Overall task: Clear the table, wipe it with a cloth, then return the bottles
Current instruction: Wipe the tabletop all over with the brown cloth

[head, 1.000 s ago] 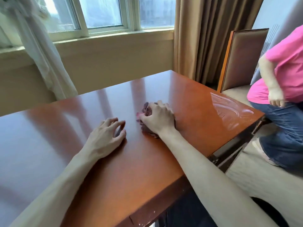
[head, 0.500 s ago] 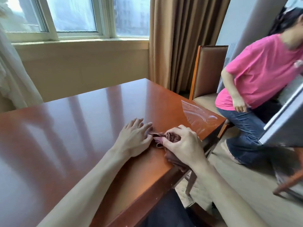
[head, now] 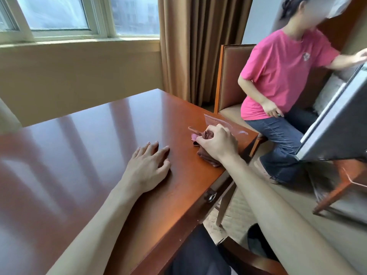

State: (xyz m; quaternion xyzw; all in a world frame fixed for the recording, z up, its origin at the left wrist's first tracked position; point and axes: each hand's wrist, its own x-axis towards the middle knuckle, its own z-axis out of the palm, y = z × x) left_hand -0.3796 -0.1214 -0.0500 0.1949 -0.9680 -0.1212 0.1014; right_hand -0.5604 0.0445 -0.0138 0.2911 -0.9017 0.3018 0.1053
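The tabletop (head: 95,139), glossy reddish wood, mirrors the window (head: 59,14); beige curtains (head: 194,46) hang behind. A person in pink (head: 282,70) sits on a padded chair (head: 228,76). The bunched maroon cloth (head: 206,153), nearer the right edge than before, is gripped by the right hand (head: 216,143). The left hand (head: 149,165) rests relaxed, now apart from it.

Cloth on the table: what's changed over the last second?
The right hand has dragged the bunched cloth from mid-table to the right edge of the table, gripping it throughout. The left hand followed to the right, staying flat on the wood. No bottles are back on the table.
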